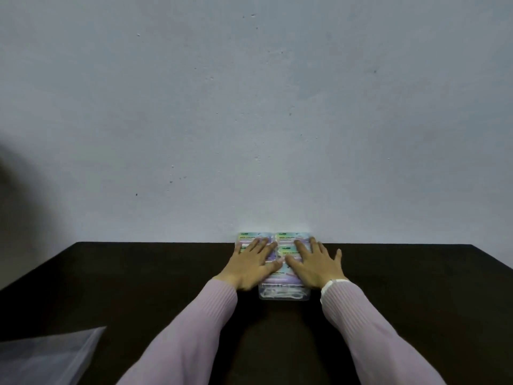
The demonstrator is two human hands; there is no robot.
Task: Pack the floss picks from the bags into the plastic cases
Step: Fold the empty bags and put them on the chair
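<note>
Several clear plastic floss-pick cases with pastel labels stand packed together in a block at the far edge of the dark table, against the wall. My left hand lies flat on the left part of the block with straight fingers. My right hand lies flat on the right part in the same way. At the front of the block one clear case shows white floss picks inside. Both arms wear pale pink sleeves.
A clear plastic bag lies at the near left corner of the table. A plain grey-blue wall rises directly behind the table's far edge.
</note>
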